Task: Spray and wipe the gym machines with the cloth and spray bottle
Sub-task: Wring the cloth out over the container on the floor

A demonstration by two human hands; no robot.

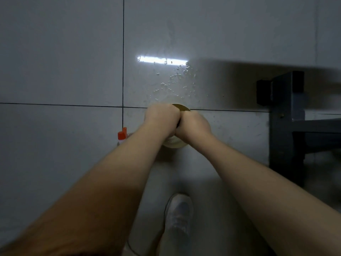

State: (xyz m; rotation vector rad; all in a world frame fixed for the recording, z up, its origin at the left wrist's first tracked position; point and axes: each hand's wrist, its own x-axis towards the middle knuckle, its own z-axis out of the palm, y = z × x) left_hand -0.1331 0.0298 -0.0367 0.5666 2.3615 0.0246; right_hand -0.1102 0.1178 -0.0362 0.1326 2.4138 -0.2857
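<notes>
2 hands, left hand (162,117) and right hand (193,124), curl their fingers tight around something yellowish (181,108); water droplets (175,80) lie just beyond the knuckles.

Grey tiled floor (60,52) fills the view, dark grout lines (123,52) crossing left of centre. A bright strip of light reflection (162,60) gleams far centre, water droplets (177,78) scattered just near it. On the right, a dark metal frame (282,117) stands, its shadow (239,71) stretching across the tiles. Dim room overall.
</notes>
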